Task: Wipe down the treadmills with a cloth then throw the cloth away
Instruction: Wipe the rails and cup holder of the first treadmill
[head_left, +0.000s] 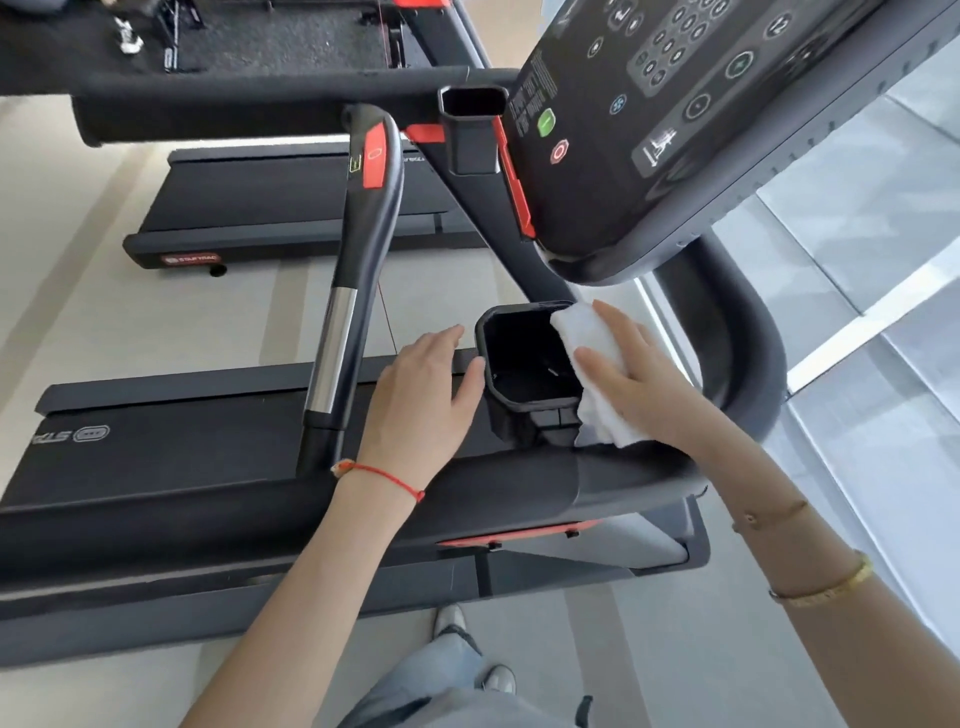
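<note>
The right hand (641, 384) presses a white cloth (597, 364) flat on the cup holder (524, 374) of the treadmill (156, 457), fingers straight. The left hand (423, 395) rests open on the holder's other side

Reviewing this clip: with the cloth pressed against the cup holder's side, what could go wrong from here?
1. The white cloth is only pressed flat by the right hand, not gripped; it could slip into the cup holder or fall.
2. The left hand touches the holder's unwiped rim bare.
3. The console buttons sit close above; a stray swipe might press one.
</note>
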